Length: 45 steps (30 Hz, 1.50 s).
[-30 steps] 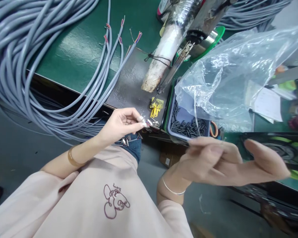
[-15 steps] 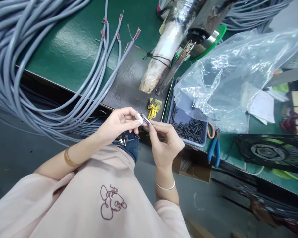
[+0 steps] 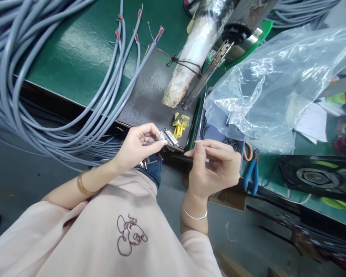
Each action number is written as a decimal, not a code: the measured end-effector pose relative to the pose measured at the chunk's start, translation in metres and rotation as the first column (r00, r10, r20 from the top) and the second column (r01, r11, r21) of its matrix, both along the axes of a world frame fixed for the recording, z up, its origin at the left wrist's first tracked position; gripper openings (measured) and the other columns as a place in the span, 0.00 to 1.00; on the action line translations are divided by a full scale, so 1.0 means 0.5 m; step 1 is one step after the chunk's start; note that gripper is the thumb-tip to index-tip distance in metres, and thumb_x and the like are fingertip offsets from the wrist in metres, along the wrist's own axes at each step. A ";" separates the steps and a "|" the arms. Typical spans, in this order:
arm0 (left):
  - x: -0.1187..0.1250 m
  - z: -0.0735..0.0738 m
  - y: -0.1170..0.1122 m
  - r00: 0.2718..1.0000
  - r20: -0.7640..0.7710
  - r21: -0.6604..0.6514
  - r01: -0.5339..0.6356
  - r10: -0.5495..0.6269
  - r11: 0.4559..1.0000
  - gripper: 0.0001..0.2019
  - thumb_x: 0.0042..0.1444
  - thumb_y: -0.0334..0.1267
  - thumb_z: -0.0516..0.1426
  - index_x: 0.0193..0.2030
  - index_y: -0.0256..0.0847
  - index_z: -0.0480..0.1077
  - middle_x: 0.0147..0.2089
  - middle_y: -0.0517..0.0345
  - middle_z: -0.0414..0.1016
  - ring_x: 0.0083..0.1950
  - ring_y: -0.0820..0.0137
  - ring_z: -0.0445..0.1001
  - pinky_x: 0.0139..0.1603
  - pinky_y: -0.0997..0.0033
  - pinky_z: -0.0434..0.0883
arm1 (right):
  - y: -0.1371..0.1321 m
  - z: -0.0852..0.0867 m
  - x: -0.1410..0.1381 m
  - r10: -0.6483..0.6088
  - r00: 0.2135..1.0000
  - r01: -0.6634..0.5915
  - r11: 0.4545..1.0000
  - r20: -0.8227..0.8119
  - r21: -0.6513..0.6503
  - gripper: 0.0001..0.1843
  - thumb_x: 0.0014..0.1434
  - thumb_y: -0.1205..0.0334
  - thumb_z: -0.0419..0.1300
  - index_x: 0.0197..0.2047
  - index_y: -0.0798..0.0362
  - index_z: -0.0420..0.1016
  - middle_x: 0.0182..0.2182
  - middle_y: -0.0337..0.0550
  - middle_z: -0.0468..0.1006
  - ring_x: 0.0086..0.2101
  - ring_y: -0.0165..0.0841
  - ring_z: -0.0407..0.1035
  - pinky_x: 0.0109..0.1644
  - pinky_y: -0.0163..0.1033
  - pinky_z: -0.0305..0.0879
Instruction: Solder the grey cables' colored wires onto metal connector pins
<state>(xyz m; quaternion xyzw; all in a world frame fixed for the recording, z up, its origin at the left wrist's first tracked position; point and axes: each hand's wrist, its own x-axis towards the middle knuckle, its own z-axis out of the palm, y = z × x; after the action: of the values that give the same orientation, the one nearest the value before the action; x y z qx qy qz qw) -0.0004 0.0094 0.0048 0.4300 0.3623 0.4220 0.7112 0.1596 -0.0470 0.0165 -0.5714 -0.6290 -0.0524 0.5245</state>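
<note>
Wired connector is pinched in the left hand beside a yellow piece; right hand pinched closed, contents unclear.

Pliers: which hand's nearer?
Right. The right hand is just left of the pliers, not touching them; the left hand, at the connector, is much farther left.
</note>
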 end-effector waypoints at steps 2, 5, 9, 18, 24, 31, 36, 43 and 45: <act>0.002 -0.002 0.001 0.999 0.000 0.033 -0.036 0.036 0.999 0.10 0.46 0.34 0.67 0.28 0.37 0.69 0.29 0.61 0.76 0.27 0.79 0.71 0.29 0.81 0.70 | 0.001 -0.002 0.000 0.024 0.991 -0.023 1.000 0.131 -0.005 0.09 0.60 0.73 0.66 0.37 0.50 0.73 0.34 0.38 0.84 0.34 0.30 0.81 0.37 0.34 0.78; 0.007 -0.005 0.003 0.995 -0.020 0.089 -0.092 0.094 0.992 0.08 0.48 0.33 0.66 0.29 0.37 0.69 0.30 0.61 0.75 0.30 0.78 0.74 0.33 0.80 0.73 | 0.004 -0.006 -0.008 0.080 0.962 -0.067 0.996 0.260 -0.060 0.10 0.60 0.74 0.67 0.37 0.50 0.73 0.37 0.39 0.86 0.37 0.30 0.82 0.41 0.33 0.78; 0.020 -0.007 0.004 0.977 -0.072 0.184 -0.184 0.200 0.965 0.08 0.49 0.33 0.64 0.29 0.39 0.67 0.29 0.61 0.74 0.29 0.77 0.73 0.31 0.79 0.72 | 0.013 -0.013 -0.025 0.038 0.979 -0.025 0.997 0.201 -0.069 0.10 0.60 0.73 0.66 0.35 0.49 0.71 0.38 0.39 0.86 0.37 0.31 0.83 0.40 0.35 0.78; 0.038 0.000 0.018 0.936 -0.120 0.336 -0.276 0.332 0.900 0.06 0.50 0.32 0.61 0.27 0.40 0.67 0.27 0.63 0.70 0.27 0.79 0.68 0.27 0.80 0.66 | 0.038 -0.009 -0.025 0.051 0.990 -0.046 0.998 0.129 -0.042 0.10 0.59 0.74 0.67 0.35 0.50 0.73 0.37 0.38 0.86 0.38 0.31 0.82 0.43 0.35 0.77; 0.043 0.000 0.027 0.920 -0.123 0.373 -0.304 0.371 0.877 0.05 0.49 0.30 0.61 0.27 0.39 0.68 0.27 0.63 0.71 0.27 0.80 0.68 0.26 0.82 0.65 | 0.049 -0.014 -0.025 0.057 0.993 -0.053 0.998 0.102 -0.040 0.09 0.59 0.73 0.68 0.35 0.50 0.74 0.38 0.39 0.86 0.38 0.31 0.82 0.44 0.36 0.78; 0.047 0.009 0.033 0.901 -0.125 0.418 -0.332 0.415 0.846 0.06 0.50 0.29 0.61 0.27 0.39 0.68 0.27 0.63 0.71 0.27 0.80 0.68 0.26 0.82 0.66 | 0.060 -0.012 -0.027 0.050 0.995 -0.048 0.998 0.086 -0.030 0.09 0.58 0.73 0.68 0.35 0.50 0.75 0.37 0.39 0.86 0.38 0.31 0.82 0.44 0.36 0.78; 0.043 0.015 0.034 0.903 -0.118 0.428 -0.330 0.414 0.841 0.05 0.51 0.29 0.61 0.28 0.39 0.69 0.28 0.63 0.73 0.28 0.80 0.69 0.28 0.82 0.67 | 0.061 -0.004 -0.026 0.043 0.993 -0.040 0.999 0.111 -0.027 0.08 0.59 0.72 0.69 0.37 0.50 0.76 0.38 0.39 0.86 0.39 0.31 0.82 0.45 0.37 0.79; 0.036 0.018 0.029 0.910 -0.154 0.430 -0.290 0.386 0.855 0.05 0.49 0.28 0.60 0.26 0.39 0.68 0.26 0.63 0.70 0.28 0.79 0.69 0.27 0.82 0.66 | 0.049 -0.008 -0.028 0.066 0.987 -0.060 0.997 0.146 -0.045 0.09 0.59 0.72 0.68 0.34 0.51 0.73 0.39 0.42 0.86 0.38 0.30 0.82 0.43 0.32 0.78; 0.035 0.019 0.028 0.913 -0.167 0.418 -0.276 0.372 0.866 0.05 0.49 0.29 0.60 0.26 0.39 0.68 0.26 0.63 0.70 0.28 0.78 0.69 0.27 0.81 0.66 | 0.046 -0.010 -0.027 0.064 0.988 -0.058 0.997 0.141 -0.048 0.10 0.59 0.72 0.67 0.34 0.50 0.72 0.39 0.42 0.86 0.38 0.30 0.82 0.43 0.32 0.77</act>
<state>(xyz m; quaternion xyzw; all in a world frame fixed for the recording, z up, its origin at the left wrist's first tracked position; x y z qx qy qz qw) 0.0170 0.0235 0.0142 0.5418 0.4237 0.5434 0.4813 0.1462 -0.0240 0.0114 -0.5581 -0.6829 -0.0630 0.4671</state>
